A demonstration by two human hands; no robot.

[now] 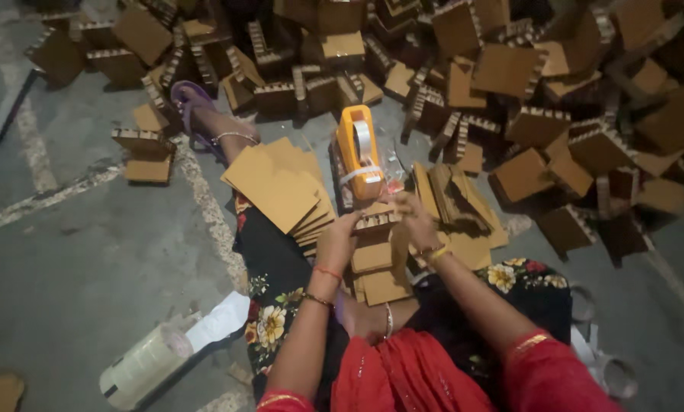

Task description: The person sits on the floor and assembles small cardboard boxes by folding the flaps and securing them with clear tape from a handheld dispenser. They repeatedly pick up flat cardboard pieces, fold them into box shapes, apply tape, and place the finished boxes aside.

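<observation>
I sit on the floor with my legs out. My left hand [336,243] and my right hand [416,223] both grip a small folded cardboard piece [378,218] with a toothed edge, held between them over my lap. More flat cardboard pieces [376,268] lie stacked under it. An orange tape dispenser [359,151] stands just beyond my hands. A fanned stack of flat cardboard sheets [281,185] rests on my left leg, and another pile of cardboard [458,204] lies to the right.
A big heap of folded cardboard boxes [510,72] fills the far side and right. Two boxes [145,152] sit apart at left. A roll of clear tape [143,365] lies near left on the grey concrete floor [75,259]. More tape rolls [613,370] lie at right.
</observation>
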